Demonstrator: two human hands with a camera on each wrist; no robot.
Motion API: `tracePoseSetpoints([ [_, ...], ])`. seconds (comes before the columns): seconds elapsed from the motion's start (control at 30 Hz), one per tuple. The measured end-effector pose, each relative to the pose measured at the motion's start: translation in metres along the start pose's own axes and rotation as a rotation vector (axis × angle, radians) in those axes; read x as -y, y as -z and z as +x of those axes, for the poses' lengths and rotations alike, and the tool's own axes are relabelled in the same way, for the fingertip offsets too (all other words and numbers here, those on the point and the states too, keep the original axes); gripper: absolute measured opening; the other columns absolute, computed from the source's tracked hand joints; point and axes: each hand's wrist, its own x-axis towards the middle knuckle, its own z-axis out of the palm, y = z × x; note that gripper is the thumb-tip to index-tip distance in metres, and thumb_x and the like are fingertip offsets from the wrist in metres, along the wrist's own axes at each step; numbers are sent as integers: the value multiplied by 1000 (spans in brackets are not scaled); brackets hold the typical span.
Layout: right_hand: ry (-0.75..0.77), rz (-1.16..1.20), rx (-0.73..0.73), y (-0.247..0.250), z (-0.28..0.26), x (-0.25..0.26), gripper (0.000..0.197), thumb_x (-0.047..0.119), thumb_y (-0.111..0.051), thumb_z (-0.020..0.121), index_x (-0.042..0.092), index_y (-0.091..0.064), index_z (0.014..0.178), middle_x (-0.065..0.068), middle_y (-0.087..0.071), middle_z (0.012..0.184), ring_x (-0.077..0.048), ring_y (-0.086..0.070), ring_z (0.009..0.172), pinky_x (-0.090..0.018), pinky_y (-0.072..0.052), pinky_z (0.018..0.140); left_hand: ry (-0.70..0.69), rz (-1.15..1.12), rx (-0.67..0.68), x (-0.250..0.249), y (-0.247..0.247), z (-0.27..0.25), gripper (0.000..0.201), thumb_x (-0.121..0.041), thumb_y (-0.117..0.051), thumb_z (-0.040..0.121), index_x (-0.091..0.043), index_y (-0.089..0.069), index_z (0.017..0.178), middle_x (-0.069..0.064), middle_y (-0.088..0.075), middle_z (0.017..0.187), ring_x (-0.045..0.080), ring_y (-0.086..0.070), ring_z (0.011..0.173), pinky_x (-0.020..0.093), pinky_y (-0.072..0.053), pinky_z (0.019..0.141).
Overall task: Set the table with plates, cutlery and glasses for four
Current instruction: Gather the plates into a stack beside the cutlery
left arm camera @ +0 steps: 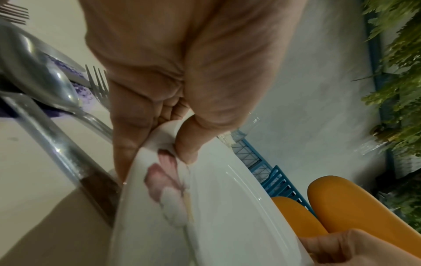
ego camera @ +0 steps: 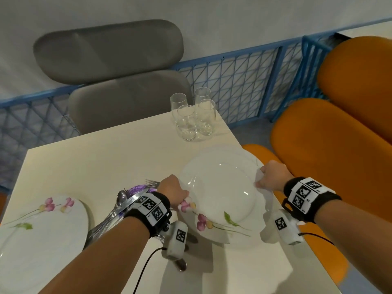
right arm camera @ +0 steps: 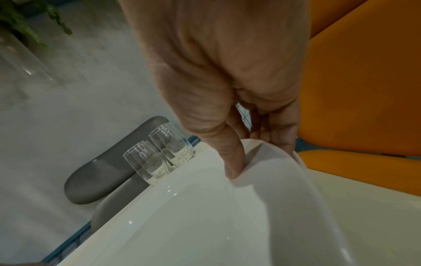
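**Plate held at both rims above the table**

Plate (ego camera: 220, 200), white with a pink flower sprig near its rim, is gripped on opposite sides and held tilted over the right part of the cream table (ego camera: 101, 158). The left hand (ego camera: 172, 193) is clamped on the near-left rim, its thumb pressed on top beside the flower and its fingers curled beneath, as the left wrist view shows. The right hand (ego camera: 273, 177) is closed on the far-right rim in the same way, thumb on the upper face. More white plate edges (ego camera: 244, 154) are seen just under and behind the held one; their number cannot be told.

A second flowered plate (ego camera: 42, 236) lies at the table's near-left edge. Between it and the left wrist, cutlery (ego camera: 118, 206) is bundled on a purple cloth (ego camera: 137, 189), with fork tines and a spoon bowl showing. Four clear glasses (ego camera: 192, 115) are clustered upright at the far edge, close together. A grey chair (ego camera: 118, 60) and orange chairs (ego camera: 339, 149) are set around the table.
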Motion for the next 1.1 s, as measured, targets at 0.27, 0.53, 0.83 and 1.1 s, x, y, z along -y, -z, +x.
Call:
tracePoseSetpoints([
  [0.27,18,-32,-8,14,24,12,42,27,-76,80,4,-63,113,-9,-66,104,-21,-60,88,-25,-52,73,75,-12,-25,-6,-9,17,29,-24,-60,88,-6,-41,100,2,-50,85,20,-49,86,26,-39,70],
  [0.53,49,-120,-34,16,40,21,29,26,-71,84,6,-64,104,-8,-65,101,-21,-62,91,-26,-51,74,84,9,-46,-2,-16,23,42,-28,-62,86,-1,-44,112,3,-52,92,20,-50,87,24,-40,64],
  [0.83,109,-87,-50,9,42,15,15,19,-58,91,8,-66,99,-9,-66,101,-25,-62,95,-35,-54,88,58,108,-48,-10,-17,14,39,-30,-62,87,-14,-34,65,-3,-45,64,17,-51,71,16,-32,45],
  [1.1,139,-67,-71,10,32,8,12,14,-65,83,8,-63,93,-7,-65,94,-26,-63,92,-35,-56,82,109,51,-33,-17,-16,8,44,-27,-61,88,-1,-35,113,6,-49,89,19,-49,76,18,-31,42],
])
